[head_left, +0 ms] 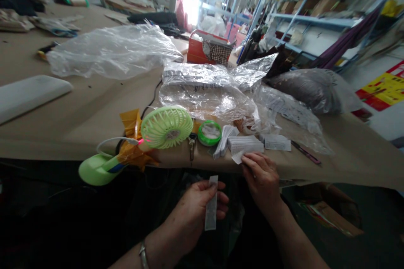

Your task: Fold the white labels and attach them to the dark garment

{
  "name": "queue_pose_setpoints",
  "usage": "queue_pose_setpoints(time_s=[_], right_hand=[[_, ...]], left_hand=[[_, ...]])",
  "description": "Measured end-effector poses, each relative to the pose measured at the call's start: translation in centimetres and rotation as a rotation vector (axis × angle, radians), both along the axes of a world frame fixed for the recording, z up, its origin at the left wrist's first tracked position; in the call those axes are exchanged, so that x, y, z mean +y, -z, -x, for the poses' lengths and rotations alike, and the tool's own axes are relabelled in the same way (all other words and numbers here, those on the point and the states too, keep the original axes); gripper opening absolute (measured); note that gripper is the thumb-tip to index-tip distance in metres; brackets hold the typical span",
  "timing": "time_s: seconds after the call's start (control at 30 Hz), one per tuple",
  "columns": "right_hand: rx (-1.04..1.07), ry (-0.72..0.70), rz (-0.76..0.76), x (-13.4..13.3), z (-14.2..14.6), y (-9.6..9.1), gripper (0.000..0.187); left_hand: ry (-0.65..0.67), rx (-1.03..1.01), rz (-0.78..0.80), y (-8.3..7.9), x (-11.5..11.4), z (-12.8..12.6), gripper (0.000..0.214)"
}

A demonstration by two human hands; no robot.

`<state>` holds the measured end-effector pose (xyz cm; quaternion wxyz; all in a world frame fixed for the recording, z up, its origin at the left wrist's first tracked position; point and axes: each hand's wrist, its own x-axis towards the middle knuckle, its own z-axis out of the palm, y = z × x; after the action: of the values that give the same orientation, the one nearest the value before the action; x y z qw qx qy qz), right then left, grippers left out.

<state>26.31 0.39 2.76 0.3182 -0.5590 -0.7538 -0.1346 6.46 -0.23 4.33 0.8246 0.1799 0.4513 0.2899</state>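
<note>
My left hand (198,214) holds a narrow white paper strip (211,204) upright between thumb and fingers, below the table edge. My right hand (260,176) rests at the brown-paper-covered table's edge (195,157), its fingers on a stack of white paper slips (245,145). Another folded bundle of slips (224,141) lies left of that stack, and a third (276,143) lies right of it. Farther left are a green ring of clear film (209,133), a small metal tool (191,145) and a lime-green handheld fan (166,127) with yellow tape.
Crumpled clear plastic bags (208,88) cover the table behind the slips, and a dark purple-handled tool (305,152) lies to the right. A red box (205,48) stands beyond them. Blue metal shelving with cartons (312,21) lines the right side.
</note>
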Motion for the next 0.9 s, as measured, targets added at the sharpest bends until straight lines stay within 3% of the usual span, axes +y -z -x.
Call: queue_pose_setpoints(time_s=[0.17,0.37,0.57,0.9], right_hand=[[0.253,-0.13,-0.028,-0.8,0.6,-0.2,0.014],[0.25,-0.541,0.095,-3.5,4.6,-0.7,0.013],[0.212,-0.612,0.13,-4.0,5.2,-0.6,0.014],[0.365,-0.617,0.273,-4.8,4.9,-0.7,0.012]], left_hand=[[0.042,-0.048,0.045,-0.7,0.3,0.2,0.015],[0.011,-0.315,0.042,-0.3,0.5,0.5,0.013],[0.047,-0.375,0.016,-0.1,-0.1,0.6,0.02],[0.059,-0.335,0.011,0.0,-0.4,0.4,0.022]])
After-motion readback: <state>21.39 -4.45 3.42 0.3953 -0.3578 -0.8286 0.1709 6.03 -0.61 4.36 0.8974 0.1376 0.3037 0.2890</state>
